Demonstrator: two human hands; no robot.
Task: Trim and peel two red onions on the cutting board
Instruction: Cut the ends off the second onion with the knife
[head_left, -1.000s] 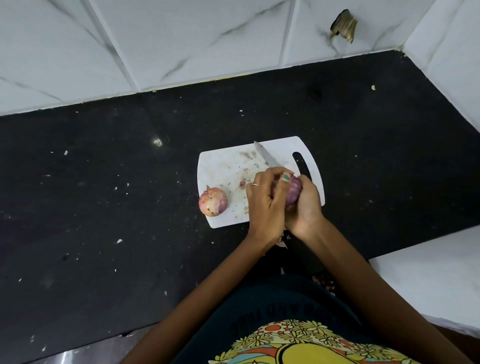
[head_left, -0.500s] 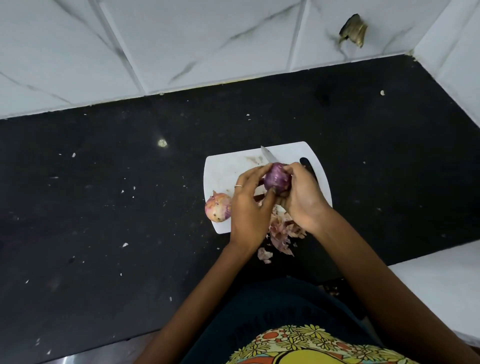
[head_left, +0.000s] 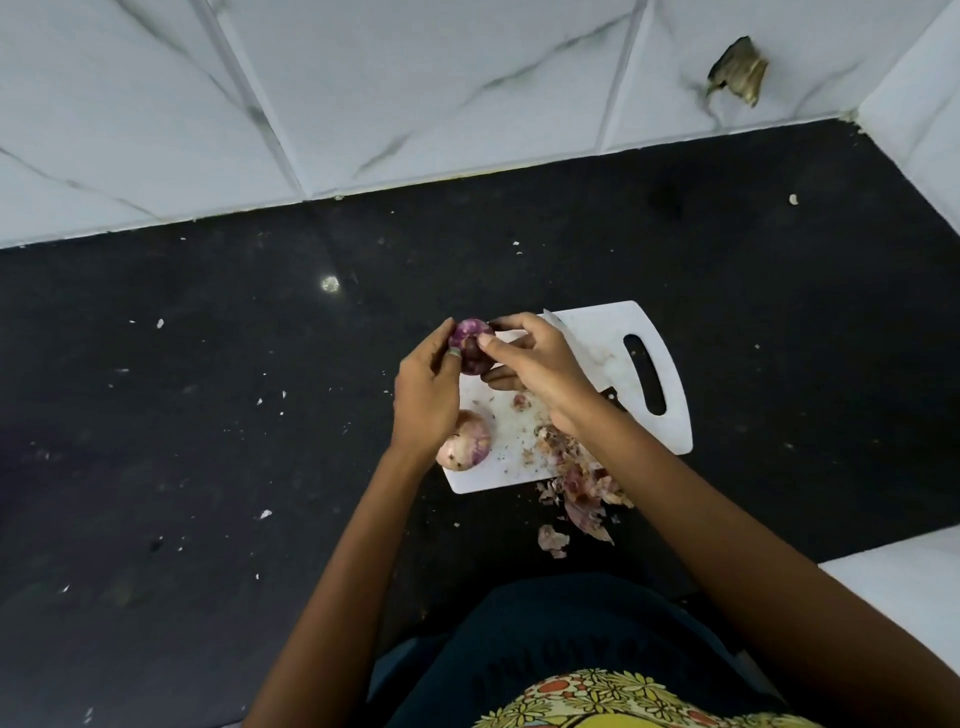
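both hands hold 1 purple onion (head_left: 470, 345) up over the far left corner of the white cutting board (head_left: 597, 332). the left hand (head_left: 426, 397) cups it from the left, its fingers (head_left: 444, 338) curled around the onion's side, a ring showing on 1 of them. the right hand (head_left: 537, 364) comes in from the right, its thumb and fingers pinching the onion's top and near side. the held onion looks mostly bare of dry skin, glossy and dark purple.

the 2nd onion (head_left: 465, 441) lies on the board's near left edge, still in its pale papery skin, partly behind the left wrist. a knife (head_left: 558, 323) lies on the board under the right hand, only the blade tip and a bit of dark handle showing. a heap of peels (head_left: 582, 478) spills off the board's near edge onto the black worktop (head_left: 208, 415).
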